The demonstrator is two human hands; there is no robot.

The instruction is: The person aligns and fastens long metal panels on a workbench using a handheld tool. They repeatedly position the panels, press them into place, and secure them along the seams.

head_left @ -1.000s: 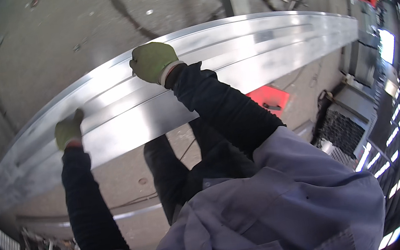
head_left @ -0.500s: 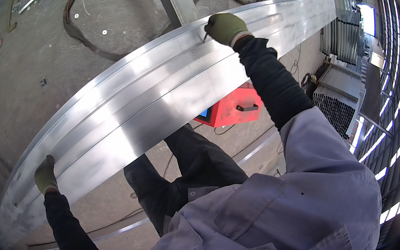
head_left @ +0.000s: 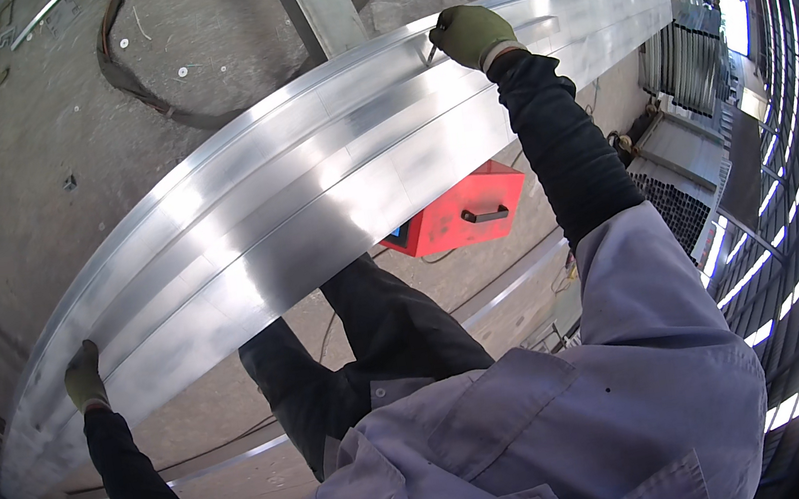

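At the panel (head_left: 304, 217).
My right hand (head_left: 477, 35) curled round rod (head_left: 431, 52), by far edge; left hand (head_left: 85, 380), left end, grip unclear.

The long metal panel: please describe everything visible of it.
The metal panel looks silvery and shiny, with lengthwise ridges or grooves. It slants across the view, right end higher, beyond the trousers. The left hand overlaps its left part; the right hand, holding a thin rod, overlaps its right half; contact is unclear.
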